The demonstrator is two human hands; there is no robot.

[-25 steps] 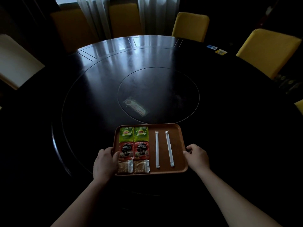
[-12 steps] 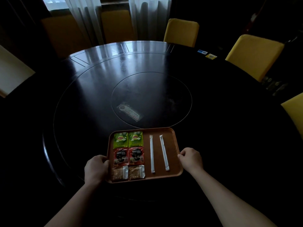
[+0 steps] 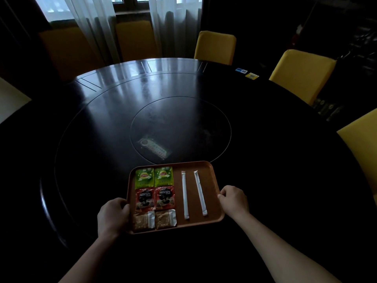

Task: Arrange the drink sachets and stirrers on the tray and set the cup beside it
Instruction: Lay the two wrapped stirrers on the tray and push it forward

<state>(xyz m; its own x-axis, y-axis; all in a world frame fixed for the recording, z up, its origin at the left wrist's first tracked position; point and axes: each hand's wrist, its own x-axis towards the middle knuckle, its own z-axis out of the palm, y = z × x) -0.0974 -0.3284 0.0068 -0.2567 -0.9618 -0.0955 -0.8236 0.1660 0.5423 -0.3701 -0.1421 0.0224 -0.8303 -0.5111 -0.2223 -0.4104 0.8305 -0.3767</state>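
Two hands grip the brown tray [image 3: 214, 201] by its short edges: the left hand [image 3: 113, 215] is clenched over the left rim, the right hand [image 3: 234, 199] is curled round the right rim. It sits at the near edge of the dark round table [image 3: 102, 119], though whether it rests on the wood or is lifted just clear I cannot tell.

As a judgement, the tray looks stiff and light, probably smooth plastic — its load is loose and flat, so any tilt could send things sliding. Holding opposite rims and keeping it level seems the sound grip.

Counted, six sachets fill the left half in three rows of two: two green Lipton sachets [image 3: 154, 177] at the far end, two red Nescafé sachets [image 3: 155, 199] in the middle, two brownish sugar-like packets [image 3: 154, 220] nearest. They lie edge to edge. Two paper-wrapped stirrers [image 3: 192, 194] lie lengthwise on the right half, near each other but apart, the right one slightly slanted.

No cup is visible anywhere — that part of the task looks not yet done. One clear wrapped item [image 3: 155, 147] lies on the table's centre disc, beyond the tray.
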